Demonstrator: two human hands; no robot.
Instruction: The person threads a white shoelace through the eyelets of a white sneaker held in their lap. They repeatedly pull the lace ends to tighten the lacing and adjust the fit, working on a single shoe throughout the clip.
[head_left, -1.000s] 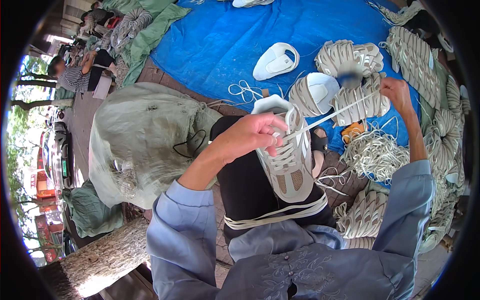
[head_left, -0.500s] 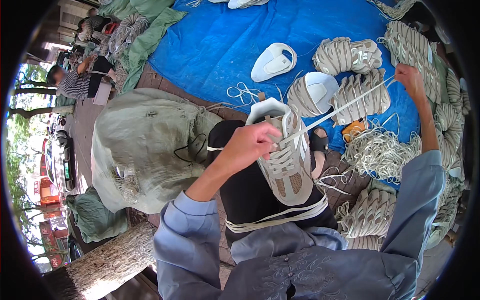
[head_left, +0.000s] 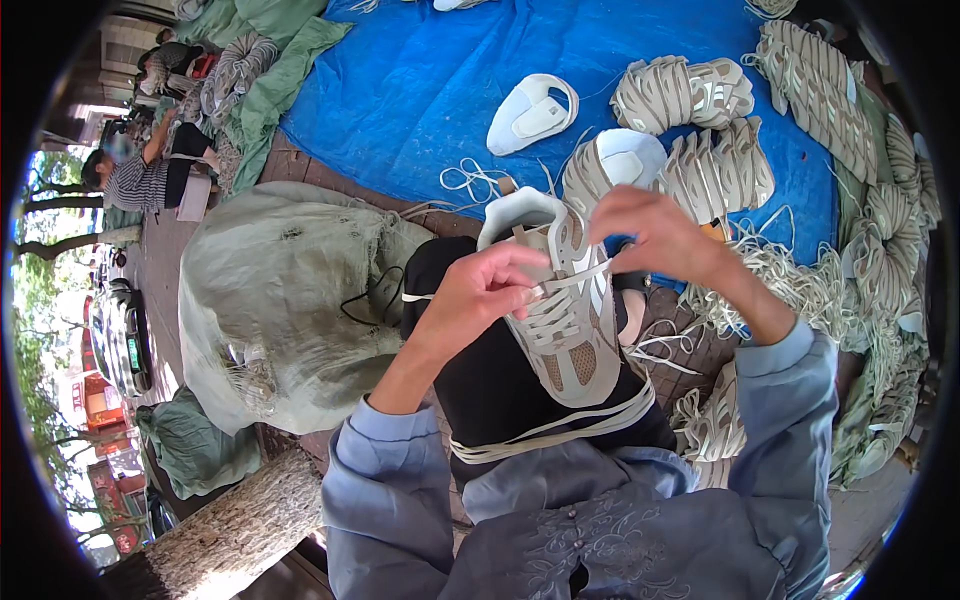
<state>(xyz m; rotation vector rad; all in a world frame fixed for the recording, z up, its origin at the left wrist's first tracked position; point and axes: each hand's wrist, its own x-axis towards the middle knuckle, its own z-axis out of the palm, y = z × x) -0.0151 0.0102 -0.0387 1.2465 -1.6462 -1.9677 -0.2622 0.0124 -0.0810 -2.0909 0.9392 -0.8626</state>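
A beige and white sneaker upper point(head_left: 590, 350) lies across my lap, toe toward me, its front part laced in criss-cross rows. Over its left side, my left hand point(head_left: 478, 298) is closed, thumb and finger pinching a flat off-white shoelace point(head_left: 588, 275) near the eyelets. My right hand point(head_left: 662, 238) is at the right side of the shoe's collar and pinches the same shoelace. A short stretch of lace runs between the two hands over the tongue. My fingers hide part of the upper eyelets.
More laces point(head_left: 555, 430) are looped round my dark-clad thighs. Bundled uppers point(head_left: 720, 170) and a white upper point(head_left: 533, 115) lie on a blue tarp point(head_left: 420, 90). A tangled lace heap point(head_left: 770, 280) lies to the right, a large pale sack point(head_left: 290, 300) to the left. Another person point(head_left: 150, 185) sits far left.
My right hand has come from far out at the right back to the shoe, and the long taut lace now spans only a short gap. My left hand stays by the eyelets.
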